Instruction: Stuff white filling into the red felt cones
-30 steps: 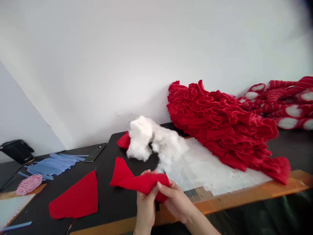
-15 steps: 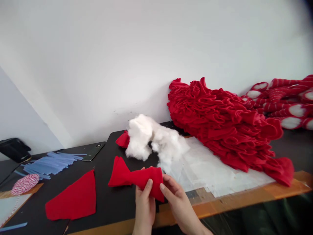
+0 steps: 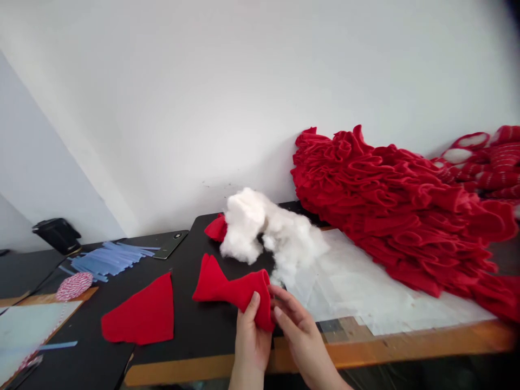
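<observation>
My left hand (image 3: 252,338) grips a rolled red felt piece (image 3: 231,292) from below, with its thumb pressed on the front. The felt forms a tube that flares into a fan at its far left end. The fingertips of my right hand (image 3: 298,336) reach the tube's right end, and whether they pinch it is hidden. Beyond the hands lies a tuft of white stuffing (image 3: 272,230), with a small red felt scrap (image 3: 216,228) poking out behind it. A flat red felt piece (image 3: 140,311) lies to the left on the black table (image 3: 179,346).
A heap of ruffled red fabric (image 3: 390,211) rests on translucent sheets (image 3: 377,287) against the wall. Red-and-white striped pieces (image 3: 483,168) lie behind it. Blue strips (image 3: 109,259), a red-and-white twine spool (image 3: 74,286) and a black object (image 3: 57,235) sit at the left.
The whole scene has shifted right in view. My hands sit lower, and my right hand's fingers have straightened and loosened against the felt tube's end.
</observation>
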`<move>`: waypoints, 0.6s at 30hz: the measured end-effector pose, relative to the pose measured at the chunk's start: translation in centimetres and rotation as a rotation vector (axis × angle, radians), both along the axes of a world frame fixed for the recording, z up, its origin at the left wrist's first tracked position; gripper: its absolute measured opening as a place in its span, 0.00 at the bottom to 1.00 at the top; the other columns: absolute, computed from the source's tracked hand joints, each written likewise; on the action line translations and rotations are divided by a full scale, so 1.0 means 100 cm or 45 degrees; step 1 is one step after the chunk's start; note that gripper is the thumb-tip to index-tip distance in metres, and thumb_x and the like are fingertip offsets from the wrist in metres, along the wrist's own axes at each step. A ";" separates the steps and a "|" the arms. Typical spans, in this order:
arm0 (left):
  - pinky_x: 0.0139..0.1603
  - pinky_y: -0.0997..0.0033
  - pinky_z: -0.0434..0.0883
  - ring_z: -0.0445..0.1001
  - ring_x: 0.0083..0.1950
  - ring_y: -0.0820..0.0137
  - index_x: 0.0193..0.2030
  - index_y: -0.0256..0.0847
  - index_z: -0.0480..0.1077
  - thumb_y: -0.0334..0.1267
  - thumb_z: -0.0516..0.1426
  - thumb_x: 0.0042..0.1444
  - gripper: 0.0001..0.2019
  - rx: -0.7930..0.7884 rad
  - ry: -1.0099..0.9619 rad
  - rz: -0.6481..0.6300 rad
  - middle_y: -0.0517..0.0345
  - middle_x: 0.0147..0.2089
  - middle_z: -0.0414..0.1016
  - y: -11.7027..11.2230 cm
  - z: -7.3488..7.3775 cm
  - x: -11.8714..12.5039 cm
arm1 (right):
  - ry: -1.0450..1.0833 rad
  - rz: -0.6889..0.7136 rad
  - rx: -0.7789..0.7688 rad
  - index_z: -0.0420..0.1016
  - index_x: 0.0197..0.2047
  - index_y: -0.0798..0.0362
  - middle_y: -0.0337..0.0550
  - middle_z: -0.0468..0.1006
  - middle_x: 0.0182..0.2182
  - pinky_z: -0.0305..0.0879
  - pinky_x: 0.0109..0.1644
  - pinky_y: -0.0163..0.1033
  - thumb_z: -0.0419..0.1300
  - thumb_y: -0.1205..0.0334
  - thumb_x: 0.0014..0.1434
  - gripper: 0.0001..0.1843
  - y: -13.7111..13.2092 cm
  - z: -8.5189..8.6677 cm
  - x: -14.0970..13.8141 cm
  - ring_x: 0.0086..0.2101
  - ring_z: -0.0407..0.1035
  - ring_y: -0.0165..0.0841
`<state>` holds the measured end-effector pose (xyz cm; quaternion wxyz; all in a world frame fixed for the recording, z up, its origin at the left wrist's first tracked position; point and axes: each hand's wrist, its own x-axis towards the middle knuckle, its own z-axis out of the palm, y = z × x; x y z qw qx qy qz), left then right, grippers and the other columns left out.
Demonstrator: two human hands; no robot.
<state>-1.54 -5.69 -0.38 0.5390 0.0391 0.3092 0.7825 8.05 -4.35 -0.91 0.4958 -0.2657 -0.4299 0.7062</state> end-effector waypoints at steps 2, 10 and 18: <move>0.45 0.69 0.75 0.78 0.44 0.64 0.45 0.34 0.73 0.27 0.58 0.53 0.12 -0.017 -0.024 0.014 0.45 0.45 0.79 0.000 0.002 -0.002 | -0.008 -0.114 -0.018 0.74 0.48 0.47 0.44 0.79 0.42 0.65 0.54 0.44 0.66 0.48 0.51 0.22 0.002 0.001 0.002 0.44 0.71 0.37; 0.39 0.69 0.76 0.79 0.39 0.64 0.44 0.36 0.73 0.37 0.58 0.55 0.11 -0.070 -0.079 -0.070 0.46 0.40 0.79 0.001 0.008 -0.004 | -0.181 0.002 0.111 0.77 0.41 0.48 0.42 0.80 0.37 0.71 0.44 0.37 0.66 0.49 0.50 0.17 -0.009 0.009 0.003 0.37 0.73 0.34; 0.44 0.65 0.73 0.77 0.42 0.63 0.44 0.36 0.72 0.34 0.61 0.51 0.12 0.164 -0.166 0.042 0.45 0.45 0.77 -0.002 0.020 -0.004 | -0.431 -0.172 0.152 0.78 0.39 0.49 0.43 0.81 0.37 0.75 0.40 0.32 0.67 0.43 0.43 0.23 0.014 -0.029 0.023 0.36 0.76 0.37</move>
